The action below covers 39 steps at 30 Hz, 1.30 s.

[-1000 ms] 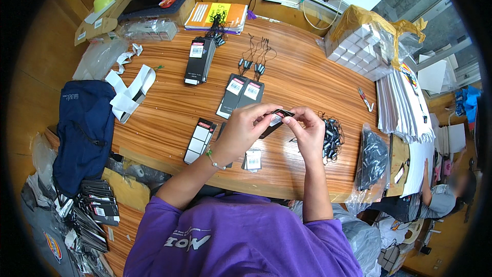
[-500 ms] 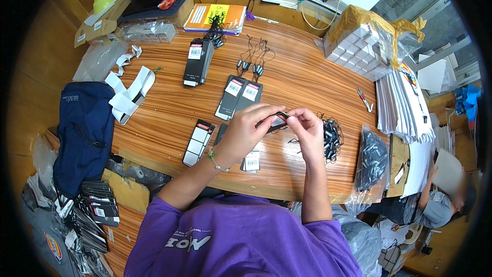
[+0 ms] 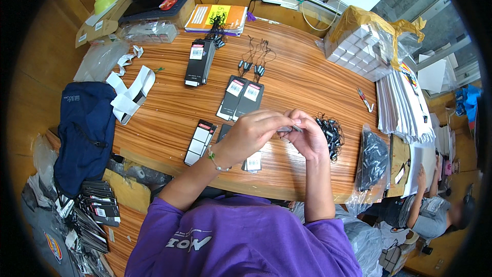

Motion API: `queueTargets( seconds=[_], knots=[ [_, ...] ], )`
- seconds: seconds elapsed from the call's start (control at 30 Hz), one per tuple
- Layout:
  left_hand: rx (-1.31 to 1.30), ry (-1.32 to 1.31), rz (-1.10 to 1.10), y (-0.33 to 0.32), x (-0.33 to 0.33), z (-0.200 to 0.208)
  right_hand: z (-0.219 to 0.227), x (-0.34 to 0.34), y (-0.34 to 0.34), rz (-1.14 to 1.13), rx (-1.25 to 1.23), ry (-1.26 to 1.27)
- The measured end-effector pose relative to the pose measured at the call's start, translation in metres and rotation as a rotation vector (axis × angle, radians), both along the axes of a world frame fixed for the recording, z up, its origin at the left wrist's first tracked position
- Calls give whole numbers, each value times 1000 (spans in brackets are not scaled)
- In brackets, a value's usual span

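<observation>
My left hand [image 3: 254, 132] and my right hand [image 3: 309, 136] meet above the table, fingers pinched on a small dark hang tag [image 3: 290, 129]. Most of that tag is hidden by my fingers. Beyond my left hand lie two grey hang tags [image 3: 243, 97] side by side, their black strings stretched away from me. Left of my wrist rests a black card with white stickers [image 3: 200, 142]. A small white-labelled tag [image 3: 252, 162] shows under my left forearm. Just right of my right hand is a heap of black strings [image 3: 333, 138].
A stack of strung black tags [image 3: 198, 65] stands farther back. Snips [image 3: 365, 100] lie right of centre, near a bag of black strings [image 3: 372, 159]. White boxes [image 3: 353, 46] and piled white bags [image 3: 402, 105] line the right side. Another person [image 3: 435, 213] is at far right.
My right hand has turned, its palm now more in view, and my left fingers have reached across to it. The tag between them has tilted. The other person has shifted.
</observation>
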<state>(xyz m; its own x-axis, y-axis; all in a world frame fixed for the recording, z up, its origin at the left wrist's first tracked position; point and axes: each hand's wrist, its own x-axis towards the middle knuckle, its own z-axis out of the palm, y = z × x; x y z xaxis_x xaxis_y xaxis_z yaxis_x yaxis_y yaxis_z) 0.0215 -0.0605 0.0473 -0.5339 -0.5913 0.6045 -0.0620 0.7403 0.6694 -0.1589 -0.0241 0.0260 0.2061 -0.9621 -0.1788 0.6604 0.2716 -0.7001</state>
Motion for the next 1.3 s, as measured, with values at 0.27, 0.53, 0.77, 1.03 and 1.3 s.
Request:
queueTargets(
  seconds=[0.27,0.53,0.77,1.03,1.3],
  knots=[
    [415,6,-74,-1,1,-3,27,-21,-16,-645,-123,-175],
    [550,29,103,-30,67,-22,32,-22,1,-556,-424,218],
    [474,-641,267,-22,149,-55,9,-40,2,-686,-350,448],
    [592,-377,383,-4,126,-24,0,-45,3,-618,-188,534],
    [659,-367,461,-14,127,-32,15,-32,7,-570,-292,590]
  ],
)
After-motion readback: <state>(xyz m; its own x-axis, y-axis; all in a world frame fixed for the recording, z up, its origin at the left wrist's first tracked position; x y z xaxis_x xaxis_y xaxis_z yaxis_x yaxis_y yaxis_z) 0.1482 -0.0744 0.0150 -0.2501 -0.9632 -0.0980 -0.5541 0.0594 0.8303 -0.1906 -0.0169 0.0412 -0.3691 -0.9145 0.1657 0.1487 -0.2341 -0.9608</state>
